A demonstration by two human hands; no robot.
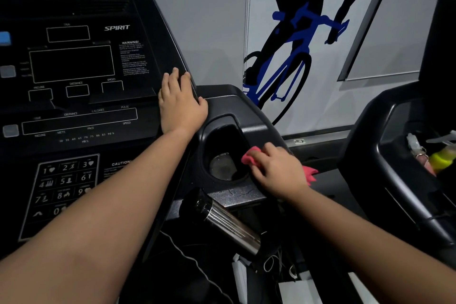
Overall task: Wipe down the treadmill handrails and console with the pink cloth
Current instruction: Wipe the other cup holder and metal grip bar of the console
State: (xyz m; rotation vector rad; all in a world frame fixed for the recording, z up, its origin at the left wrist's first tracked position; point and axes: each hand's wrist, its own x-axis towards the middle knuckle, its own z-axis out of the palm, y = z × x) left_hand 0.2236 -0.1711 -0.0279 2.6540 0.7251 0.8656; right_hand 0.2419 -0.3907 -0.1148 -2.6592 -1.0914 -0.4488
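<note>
L hand (181, 106) flat on console (74, 64); R hand (278, 171) grips pink cloth (250, 158) near cupholder (222, 168), flask (229, 223).

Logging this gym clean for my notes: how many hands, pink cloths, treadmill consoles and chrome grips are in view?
Hands: 2 (left hand, right hand)
Cloths: 1 (pink cloth)
Treadmill consoles: 2 (SPIRIT console, neighbouring console)
Grips: 1 (chrome grip)
Total: 6

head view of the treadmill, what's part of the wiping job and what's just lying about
Job: crumpled pink cloth; right hand gripping it; black treadmill console; left hand resting on it.
Lying about: yellow-green spray bottle; blue cyclist wall graphic.
</note>
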